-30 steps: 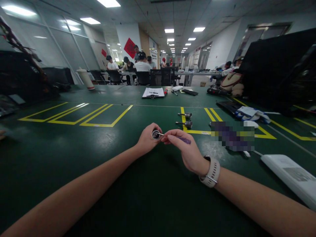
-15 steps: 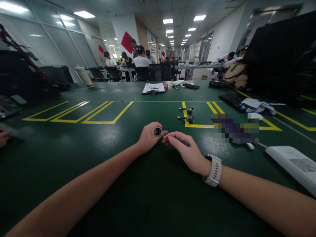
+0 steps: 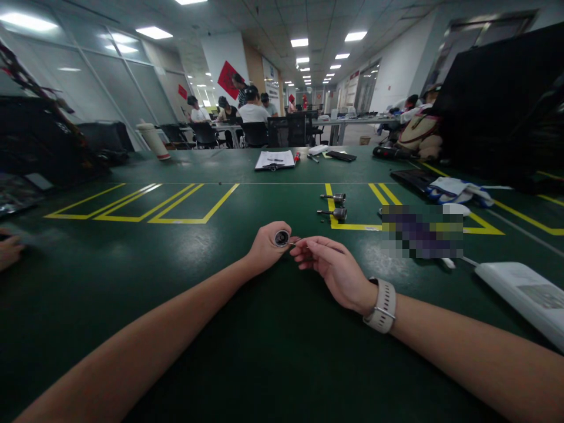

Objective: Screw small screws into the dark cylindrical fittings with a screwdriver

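My left hand [image 3: 267,249] is closed around a hole saw [image 3: 281,238], a round metal cup whose open end faces me. Most of its body is hidden in the fist. My right hand [image 3: 328,264], with a pale watch band at the wrist, pinches a small screwdriver [image 3: 292,243]. Its thin shaft points left to the rim of the hole saw; whether the tip touches a screw cannot be made out. The fingers now cover the handle. Beyond the right hand, two more hole saws [image 3: 338,214] lie on their sides with shanks to the left.
The green table [image 3: 211,329] carries yellow tape frames [image 3: 176,221]. To the right are a blurred purple item [image 3: 418,232], a white device [image 3: 520,288] and a cloth [image 3: 460,191]. A clipboard [image 3: 275,160] lies farther back. Another person's hand [image 3: 9,249] shows at the left edge.
My right hand has rolled and its fingers have shifted on the screwdriver, so the purple handle seen before is now hidden. The left hand keeps its hold on the hole saw.
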A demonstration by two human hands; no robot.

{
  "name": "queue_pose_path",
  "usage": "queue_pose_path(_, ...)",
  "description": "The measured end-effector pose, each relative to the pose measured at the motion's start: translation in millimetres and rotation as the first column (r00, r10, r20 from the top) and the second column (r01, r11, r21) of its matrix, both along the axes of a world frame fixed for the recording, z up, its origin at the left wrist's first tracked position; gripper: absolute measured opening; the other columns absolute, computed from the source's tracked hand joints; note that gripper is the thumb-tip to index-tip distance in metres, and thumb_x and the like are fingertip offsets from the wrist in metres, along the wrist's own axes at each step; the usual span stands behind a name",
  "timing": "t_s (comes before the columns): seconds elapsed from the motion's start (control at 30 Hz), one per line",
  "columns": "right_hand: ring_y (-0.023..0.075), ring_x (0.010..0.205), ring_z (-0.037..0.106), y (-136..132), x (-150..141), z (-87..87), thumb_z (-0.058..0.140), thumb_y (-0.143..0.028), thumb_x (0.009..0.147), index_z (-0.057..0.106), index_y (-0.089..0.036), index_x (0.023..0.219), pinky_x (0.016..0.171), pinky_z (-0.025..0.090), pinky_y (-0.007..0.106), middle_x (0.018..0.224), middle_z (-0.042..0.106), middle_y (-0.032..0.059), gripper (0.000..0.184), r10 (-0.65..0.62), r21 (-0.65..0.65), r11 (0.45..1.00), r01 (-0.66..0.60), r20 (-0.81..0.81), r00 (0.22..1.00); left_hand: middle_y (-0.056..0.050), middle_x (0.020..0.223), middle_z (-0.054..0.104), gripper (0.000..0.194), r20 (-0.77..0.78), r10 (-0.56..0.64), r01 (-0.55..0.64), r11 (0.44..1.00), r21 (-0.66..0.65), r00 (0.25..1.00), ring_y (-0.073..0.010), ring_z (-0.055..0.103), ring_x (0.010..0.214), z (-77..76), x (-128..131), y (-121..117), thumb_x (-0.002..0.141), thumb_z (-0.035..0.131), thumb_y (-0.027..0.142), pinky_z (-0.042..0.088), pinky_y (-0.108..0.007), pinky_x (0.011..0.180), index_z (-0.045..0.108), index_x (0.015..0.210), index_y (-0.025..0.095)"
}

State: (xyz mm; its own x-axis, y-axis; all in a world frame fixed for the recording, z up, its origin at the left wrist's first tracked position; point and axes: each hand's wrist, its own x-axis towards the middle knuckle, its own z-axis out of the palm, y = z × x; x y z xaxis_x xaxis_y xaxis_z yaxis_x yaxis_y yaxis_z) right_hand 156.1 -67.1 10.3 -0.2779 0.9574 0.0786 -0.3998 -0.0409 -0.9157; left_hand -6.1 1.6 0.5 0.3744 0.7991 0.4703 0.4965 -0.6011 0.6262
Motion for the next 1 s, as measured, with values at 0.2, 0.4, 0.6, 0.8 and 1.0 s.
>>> queue_pose_path(0.2, 0.0137, 0.084, 0.058, -1.0, 0.6, -3.0, 0.054, -0.029, 0.084, 0.064, -0.018, 0.088, 0.074, 0.045, 0.03, 0.094, 0.065, 0.0038, 0.015, -0.022, 0.15, 0.989, -0.001, 0.151, 0.988, 0.003, 0.062, 0.048, 0.022, 0.048, -0.018, 0.021, 0.998, -0.062, 0.999, -0.0097, 0.044, 0.057, -0.4, 0.7, 0.7, 0.071, 0.06, 0.034, 0.036, -0.021, 0.053, 0.048, 0.064, 0.016)
queue_pose_path(0.4, 0.0146, 0.087, 0.058, -1.8, 1.2, -2.6, 0.053, -0.03, 0.084, 0.064, -0.019, 0.094, 0.076, 0.045, 0.031, 0.096, 0.064, 0.0038, 0.019, -0.07, 0.224, 0.974, 0.016, 0.239, 0.969, 0.003, 0.063, 0.048, 0.019, 0.048, -0.052, 0.056, 0.996, -0.072, 0.997, -0.0096, 0.044, 0.057, 0.4, 0.4, 0.8, 0.067, 0.063, 0.028, 0.036, -0.021, 0.052, 0.049, 0.065, 0.016)
queue_pose_path(0.6, 0.0146, 0.078, 0.058, 0.3, 0.8, -0.2, 0.054, -0.028, 0.083, 0.067, -0.018, 0.086, 0.073, 0.044, 0.032, 0.085, 0.066, 0.004, 0.018, -0.062, 0.139, 0.989, 0.041, 0.147, 0.987, 0.003, 0.06, 0.047, 0.018, 0.017, -0.077, 0.077, 0.997, 0.015, 0.997, -0.0097, 0.044, 0.056, -0.9, 0.3, 2.2, 0.07, 0.06, 0.028, 0.036, -0.021, 0.053, 0.049, 0.063, 0.016)
queue_pose_path(0.8, 0.0147, 0.073, 0.059, 3.0, 1.9, 3.5, 0.052, -0.026, 0.082, 0.069, -0.016, 0.081, 0.069, 0.044, 0.03, 0.079, 0.067, 0.0053, 0.02, -0.021, -0.002, 1.0, 0.021, 0.0, 1.0, 0.003, 0.061, 0.047, 0.014, -0.004, -0.1, 0.1, 0.993, 0.062, 0.995, -0.0098, 0.044, 0.057, -2.9, -0.4, 3.5, 0.071, 0.057, 0.025, 0.036, -0.021, 0.052, 0.049, 0.064, 0.016)
queue_pose_path(1.0, 0.0152, 0.076, 0.059, 2.6, 1.3, -1.2, 0.053, -0.028, 0.083, 0.069, -0.017, 0.083, 0.071, 0.045, 0.031, 0.082, 0.067, 0.0044, 0.019, -0.072, 0.088, 0.994, 0.066, 0.068, 0.995, 0.003, 0.061, 0.048, 0.016, -0.02, -0.093, 0.094, 0.994, 0.057, 0.995, -0.0096, 0.045, 0.057, -3.1, 0.3, 3.1, 0.071, 0.058, 0.026, 0.036, -0.021, 0.052, 0.049, 0.063, 0.016)
